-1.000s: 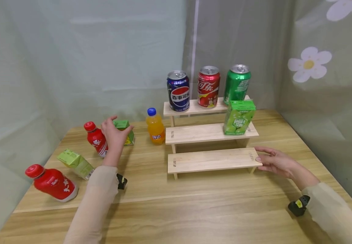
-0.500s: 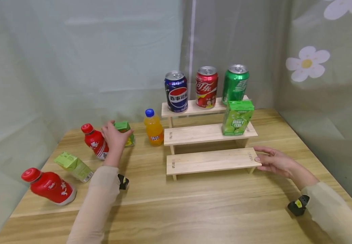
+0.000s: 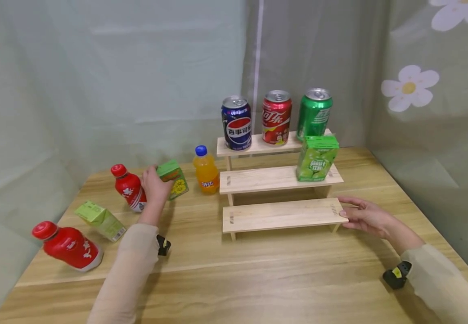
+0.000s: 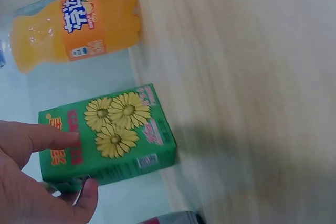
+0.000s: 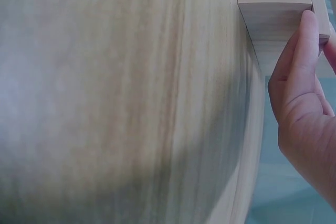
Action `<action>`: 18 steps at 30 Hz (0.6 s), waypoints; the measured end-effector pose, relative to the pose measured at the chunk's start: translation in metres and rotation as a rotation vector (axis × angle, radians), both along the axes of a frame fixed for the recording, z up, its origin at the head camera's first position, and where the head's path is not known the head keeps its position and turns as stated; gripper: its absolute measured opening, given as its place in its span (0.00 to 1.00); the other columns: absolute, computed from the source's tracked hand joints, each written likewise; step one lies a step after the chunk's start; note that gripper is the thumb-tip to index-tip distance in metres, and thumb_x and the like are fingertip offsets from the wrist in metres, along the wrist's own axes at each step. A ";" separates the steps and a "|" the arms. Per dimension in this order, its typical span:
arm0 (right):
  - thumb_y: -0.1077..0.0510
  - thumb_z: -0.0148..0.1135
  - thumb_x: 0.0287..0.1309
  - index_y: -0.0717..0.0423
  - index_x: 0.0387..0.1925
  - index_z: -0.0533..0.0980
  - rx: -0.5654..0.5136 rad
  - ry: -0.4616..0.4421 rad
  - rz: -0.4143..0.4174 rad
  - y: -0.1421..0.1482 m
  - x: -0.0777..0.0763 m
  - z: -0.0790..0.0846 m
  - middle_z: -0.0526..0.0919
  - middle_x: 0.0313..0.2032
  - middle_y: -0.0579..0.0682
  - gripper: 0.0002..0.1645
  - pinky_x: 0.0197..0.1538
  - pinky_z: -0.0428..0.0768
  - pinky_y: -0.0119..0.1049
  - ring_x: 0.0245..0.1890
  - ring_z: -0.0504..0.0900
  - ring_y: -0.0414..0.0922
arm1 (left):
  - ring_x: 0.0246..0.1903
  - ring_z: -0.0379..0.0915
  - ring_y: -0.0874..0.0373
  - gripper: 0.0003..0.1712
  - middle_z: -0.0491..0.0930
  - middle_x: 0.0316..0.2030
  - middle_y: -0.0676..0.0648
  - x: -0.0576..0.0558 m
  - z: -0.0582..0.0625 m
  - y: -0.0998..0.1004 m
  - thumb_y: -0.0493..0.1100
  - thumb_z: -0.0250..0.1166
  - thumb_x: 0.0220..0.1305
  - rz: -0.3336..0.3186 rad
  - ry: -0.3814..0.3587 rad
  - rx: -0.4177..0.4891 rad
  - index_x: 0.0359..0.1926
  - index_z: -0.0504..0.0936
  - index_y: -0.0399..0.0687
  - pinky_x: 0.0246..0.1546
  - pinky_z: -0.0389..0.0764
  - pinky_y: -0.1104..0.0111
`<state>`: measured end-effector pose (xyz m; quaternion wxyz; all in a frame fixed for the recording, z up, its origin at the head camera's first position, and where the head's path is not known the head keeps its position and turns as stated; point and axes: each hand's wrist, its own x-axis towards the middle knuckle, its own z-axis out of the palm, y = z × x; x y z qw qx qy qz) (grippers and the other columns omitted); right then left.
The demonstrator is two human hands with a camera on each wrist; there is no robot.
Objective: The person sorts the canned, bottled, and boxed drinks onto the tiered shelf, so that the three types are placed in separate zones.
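My left hand (image 3: 155,188) grips a green drink carton (image 3: 178,183) at the back left of the table. In the left wrist view, a finger lies on the carton's front, printed with yellow flowers (image 4: 116,121), and the thumb is at its side. The carton is turned at an angle. On the other side, my right hand (image 3: 366,219) pinches the right end of the lowest board of a three-step wooden display stand (image 3: 278,214), thumb on top. The right wrist view shows its fingers (image 5: 304,51) against the board's underside.
Three cans, blue (image 3: 237,126), red (image 3: 276,119) and green (image 3: 315,114), line the top step. A green grape juice carton (image 3: 317,162) stands on the middle one. An orange soda bottle (image 3: 206,173), two red bottles (image 3: 130,189) and a light green carton (image 3: 101,220) are on the left.
The flowered carton has turned and shifted slightly right, so its front now faces me. My left hand has closed in on it. My right hand has stayed at the stand.
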<state>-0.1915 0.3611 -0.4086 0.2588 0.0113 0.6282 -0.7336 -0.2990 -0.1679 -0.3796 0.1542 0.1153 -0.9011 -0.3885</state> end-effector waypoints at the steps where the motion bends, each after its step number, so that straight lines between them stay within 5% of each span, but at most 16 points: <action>1: 0.65 0.55 0.64 0.37 0.49 0.69 -0.003 0.000 0.001 0.000 0.000 0.000 0.78 0.43 0.47 0.19 0.46 0.83 0.33 0.41 0.83 0.41 | 0.65 0.51 0.35 0.35 0.60 0.63 0.28 0.001 0.000 -0.001 0.33 0.61 0.56 -0.004 0.010 0.007 0.64 0.60 0.29 0.69 0.49 0.50; 10: 0.65 0.56 0.64 0.40 0.52 0.67 0.000 -0.002 -0.006 0.000 0.001 0.002 0.80 0.43 0.47 0.20 0.46 0.82 0.33 0.42 0.83 0.41 | 0.61 0.56 0.39 0.30 0.62 0.58 0.30 0.009 -0.006 -0.002 0.32 0.61 0.58 -0.019 0.069 0.092 0.61 0.63 0.31 0.66 0.58 0.50; 18: 0.63 0.57 0.64 0.46 0.60 0.63 0.043 -0.004 -0.029 -0.002 0.003 0.001 0.79 0.43 0.46 0.26 0.47 0.82 0.33 0.42 0.82 0.40 | 0.57 0.67 0.39 0.31 0.69 0.57 0.30 0.015 -0.016 -0.007 0.32 0.64 0.58 -0.028 0.121 0.295 0.60 0.64 0.32 0.60 0.70 0.51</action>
